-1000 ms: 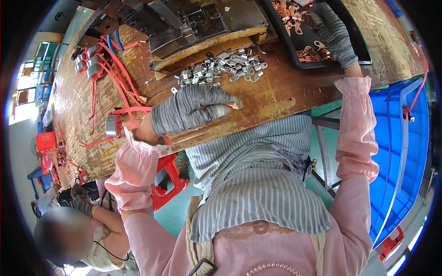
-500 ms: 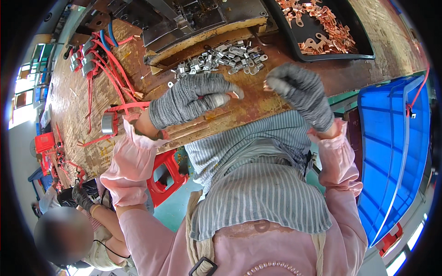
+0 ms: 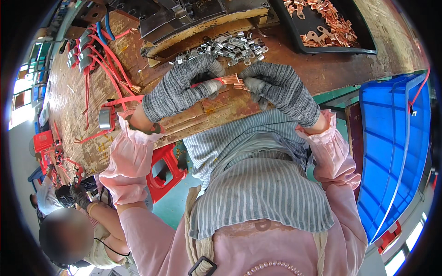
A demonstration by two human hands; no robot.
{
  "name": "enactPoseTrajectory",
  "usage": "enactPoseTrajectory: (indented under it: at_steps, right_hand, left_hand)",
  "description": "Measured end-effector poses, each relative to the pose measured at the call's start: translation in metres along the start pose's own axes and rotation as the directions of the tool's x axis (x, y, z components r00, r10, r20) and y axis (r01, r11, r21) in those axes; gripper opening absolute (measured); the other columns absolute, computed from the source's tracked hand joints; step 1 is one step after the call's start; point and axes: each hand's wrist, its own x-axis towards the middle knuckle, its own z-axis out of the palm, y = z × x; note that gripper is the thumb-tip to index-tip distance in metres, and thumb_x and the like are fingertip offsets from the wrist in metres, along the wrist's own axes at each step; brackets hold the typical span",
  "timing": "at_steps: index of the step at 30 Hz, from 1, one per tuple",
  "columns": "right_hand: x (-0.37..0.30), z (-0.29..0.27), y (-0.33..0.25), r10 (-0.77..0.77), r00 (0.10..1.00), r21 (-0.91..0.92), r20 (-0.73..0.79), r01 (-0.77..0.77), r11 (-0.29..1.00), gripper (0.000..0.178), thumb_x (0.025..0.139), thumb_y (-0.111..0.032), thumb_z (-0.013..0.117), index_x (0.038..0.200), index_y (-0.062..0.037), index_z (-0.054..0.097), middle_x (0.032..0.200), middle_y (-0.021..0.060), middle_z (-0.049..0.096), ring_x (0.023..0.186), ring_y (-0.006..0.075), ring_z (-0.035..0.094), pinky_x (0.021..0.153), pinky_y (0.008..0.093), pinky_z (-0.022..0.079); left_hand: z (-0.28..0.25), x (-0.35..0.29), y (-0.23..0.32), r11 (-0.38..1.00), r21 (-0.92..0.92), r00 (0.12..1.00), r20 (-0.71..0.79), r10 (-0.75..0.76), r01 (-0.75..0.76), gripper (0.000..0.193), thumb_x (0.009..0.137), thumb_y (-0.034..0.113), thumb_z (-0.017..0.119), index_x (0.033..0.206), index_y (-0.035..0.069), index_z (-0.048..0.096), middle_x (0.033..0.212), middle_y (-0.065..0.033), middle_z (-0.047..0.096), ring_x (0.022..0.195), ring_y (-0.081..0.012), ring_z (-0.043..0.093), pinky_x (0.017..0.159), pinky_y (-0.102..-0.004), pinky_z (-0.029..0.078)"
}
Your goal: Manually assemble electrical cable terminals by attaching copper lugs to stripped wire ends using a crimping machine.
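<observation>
My left hand (image 3: 182, 87), in a grey knit glove, is closed on a red wire (image 3: 206, 82) whose bare copper strands (image 3: 229, 79) stick out past my fingertips toward the right. My right hand (image 3: 282, 89), gloved alike, pinches a small copper terminal lug (image 3: 240, 86) at the strands' end. Lug and strands meet or overlap; exactly how they sit is partly hidden by my fingers. Beside my left wrist, a silver ring-shaped part (image 3: 106, 118) with red leads rests on the table. Behind my hands lies a pile of silver lugs (image 3: 230, 48).
A dark metal machine (image 3: 198, 20) stands at the table's back. At the back right, a black tray (image 3: 294, 39) holds copper lugs. Bundled red-wired parts (image 3: 85, 62) lie at left. A blue bin (image 3: 391, 152) stands to the right, a red stool (image 3: 168, 175) below; another person works at lower left.
My right hand has moved left with the copper lug, bringing it to the wire end. My left hand has turned slightly, and the bare strands now show plainly between both hands.
</observation>
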Motion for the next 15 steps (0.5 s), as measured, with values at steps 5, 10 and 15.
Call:
enactPoseTrajectory:
  at_steps: [5,10,15]
  right_hand:
    - [0.003,0.001,-0.003,-0.039,0.999,-0.001,0.014,0.039,0.999,0.023,0.085,-0.011,0.054,0.101,0.0061,0.055,0.070,0.0042,0.055,0.058,0.0075,0.053,0.054,0.0206,0.045]
    - [0.002,0.003,-0.009,0.057,0.998,0.107,-0.005,-0.056,0.993,0.027,0.085,-0.014,0.056,0.102,0.0073,0.054,0.074,0.0063,0.058,0.061,0.0092,0.055,0.056,0.0213,0.046]
    - [0.005,0.007,0.008,-0.148,0.986,-0.126,-0.074,0.138,0.982,0.021,0.081,-0.014,0.062,0.094,0.0023,0.060,0.073,0.0063,0.059,0.060,0.0089,0.056,0.056,0.0227,0.046]
  left_hand:
    - [0.005,0.000,0.003,0.957,0.219,0.977,-0.054,0.204,-0.188,0.019,0.079,0.013,0.061,0.092,0.001,0.057,0.082,-0.0114,0.058,0.077,-0.0226,0.057,0.071,-0.0306,0.046]
    - [0.013,-0.001,0.000,0.931,0.285,0.957,-0.113,0.268,-0.227,0.017,0.078,0.014,0.063,0.090,0.002,0.060,0.079,-0.0128,0.060,0.074,-0.0250,0.060,0.068,-0.0308,0.047]
    - [0.015,-0.002,-0.004,0.927,0.292,0.948,-0.139,0.286,-0.236,0.018,0.077,0.016,0.064,0.090,0.003,0.063,0.074,-0.0129,0.061,0.072,-0.0249,0.062,0.066,-0.0311,0.049]
